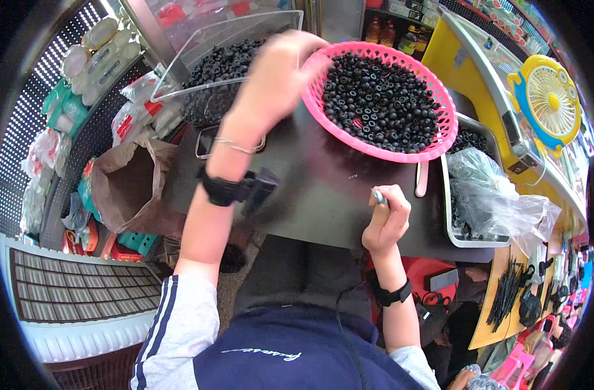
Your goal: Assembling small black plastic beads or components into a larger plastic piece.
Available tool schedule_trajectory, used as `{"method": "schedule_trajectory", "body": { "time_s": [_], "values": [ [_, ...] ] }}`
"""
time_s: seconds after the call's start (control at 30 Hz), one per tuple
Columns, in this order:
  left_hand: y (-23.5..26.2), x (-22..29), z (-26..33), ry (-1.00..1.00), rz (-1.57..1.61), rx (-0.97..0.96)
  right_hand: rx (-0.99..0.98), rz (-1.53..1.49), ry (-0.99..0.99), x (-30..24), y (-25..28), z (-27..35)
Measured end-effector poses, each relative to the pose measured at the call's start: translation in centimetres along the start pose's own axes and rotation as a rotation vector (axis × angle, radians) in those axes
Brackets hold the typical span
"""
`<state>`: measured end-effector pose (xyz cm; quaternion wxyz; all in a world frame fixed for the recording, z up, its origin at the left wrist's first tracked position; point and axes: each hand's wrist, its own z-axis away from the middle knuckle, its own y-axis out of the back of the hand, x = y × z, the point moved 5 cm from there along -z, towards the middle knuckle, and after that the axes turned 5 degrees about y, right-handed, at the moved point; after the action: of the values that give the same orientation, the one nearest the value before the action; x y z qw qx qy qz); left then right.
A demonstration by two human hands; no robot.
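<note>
Pink plastic is forming a round, slotted basket (440, 140) that is sitting at the far side of a dark tabletop (323, 188), heaped with small black ring-shaped beads (381, 101). The left hand (277, 75) is reaching forward across the table, its fingers curled together over the basket's near-left rim, so the basket is lying just beyond and to the right of that hand. The right hand (388, 218) is resting at the table's near edge, closed on a thin grey tool (379, 196) whose tip is poking up between the fingers; the basket is sitting well ahead of this hand. A clear bin (245, 32) of more black beads is standing behind the left hand, and a metal tray (447, 214) holding a crumpled clear bag (498, 198) is lying to the right.
</note>
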<state>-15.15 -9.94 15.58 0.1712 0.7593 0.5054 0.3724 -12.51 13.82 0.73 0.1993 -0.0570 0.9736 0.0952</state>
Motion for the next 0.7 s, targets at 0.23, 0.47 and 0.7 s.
{"method": "schedule_trajectory", "body": {
  "time_s": [0.23, 0.47, 0.7],
  "values": [
    [-16.9, 2.2, -0.2, -0.237, 0.039, -0.619, 0.063, -0.101, -0.012, -1.0, -0.3, -0.9],
    [-18.2, 3.4, 0.0, -0.112, 0.07, -0.69, 0.069, -0.107, -0.029, -0.1, 0.0, 0.0],
    [-19.1, 1.0, -0.4, -0.133, 0.139, -0.683, 0.088, -0.096, -0.083, -0.4, 0.1, -0.2]
  ]
}}
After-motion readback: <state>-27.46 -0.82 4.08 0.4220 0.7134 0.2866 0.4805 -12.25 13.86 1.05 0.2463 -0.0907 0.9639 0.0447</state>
